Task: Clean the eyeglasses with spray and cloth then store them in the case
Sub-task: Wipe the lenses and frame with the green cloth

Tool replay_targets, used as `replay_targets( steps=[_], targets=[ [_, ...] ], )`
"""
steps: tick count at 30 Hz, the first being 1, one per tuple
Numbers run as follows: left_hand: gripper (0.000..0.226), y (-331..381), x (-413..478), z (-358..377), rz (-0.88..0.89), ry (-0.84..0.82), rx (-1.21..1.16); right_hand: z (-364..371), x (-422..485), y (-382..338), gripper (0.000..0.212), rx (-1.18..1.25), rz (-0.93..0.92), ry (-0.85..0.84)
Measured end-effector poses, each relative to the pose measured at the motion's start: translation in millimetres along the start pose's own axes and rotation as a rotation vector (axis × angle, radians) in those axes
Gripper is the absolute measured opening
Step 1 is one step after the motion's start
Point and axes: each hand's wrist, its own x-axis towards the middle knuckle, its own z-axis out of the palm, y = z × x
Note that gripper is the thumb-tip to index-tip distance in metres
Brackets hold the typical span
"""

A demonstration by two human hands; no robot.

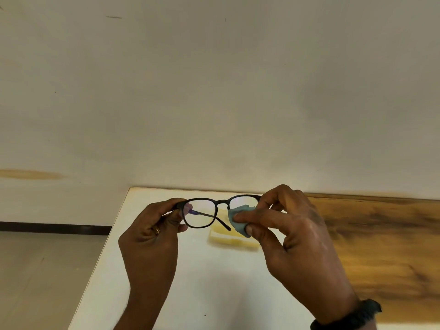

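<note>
1. The eyeglasses [222, 203] are being held in the air just above the yellow case [234, 241], which is lying on the table [190, 282].
2. The left hand [152, 234] is pinching the frame's left end, fingers curled round it.
3. The right hand [292, 234] is clamping the cloth [238, 216] onto the right lens.
4. Above the case, the frame's long axis is running left to right. The bare left lens is lying leftward of the cloth, so the next wipe probably travels that way.

No legible text or labels anywhere.
</note>
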Motion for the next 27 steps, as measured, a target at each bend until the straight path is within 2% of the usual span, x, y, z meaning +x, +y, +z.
replay_targets(
  steps=[7, 11, 20, 24, 27],
  targets=[
    [0.021, -3.1, 2.0, -0.3, -0.003, -0.061, 0.019, -8.2, -0.2, 4.0, 0.026, -0.019, 0.028, -0.029],
    [0.017, -4.5, 2.9, -0.5, -0.022, -0.071, 0.020, -11.2, 0.2, 7.1, 0.033, -0.004, 0.080, -0.020],
    [0.016, -3.2, 2.7, -0.6, -0.031, -0.077, 0.018, -7.8, 0.5, 9.1, 0.031, 0.035, 0.153, 0.082],
    [0.027, -2.1, 2.3, -0.4, 0.004, -0.088, 0.010, -4.7, 0.3, 6.1, 0.031, 0.046, 0.138, 0.098],
    [0.022, -2.4, 3.7, -0.6, 0.008, -0.084, 0.010, -1.9, 0.1, 1.9, 0.030, 0.022, 0.102, 0.098]
  ],
)
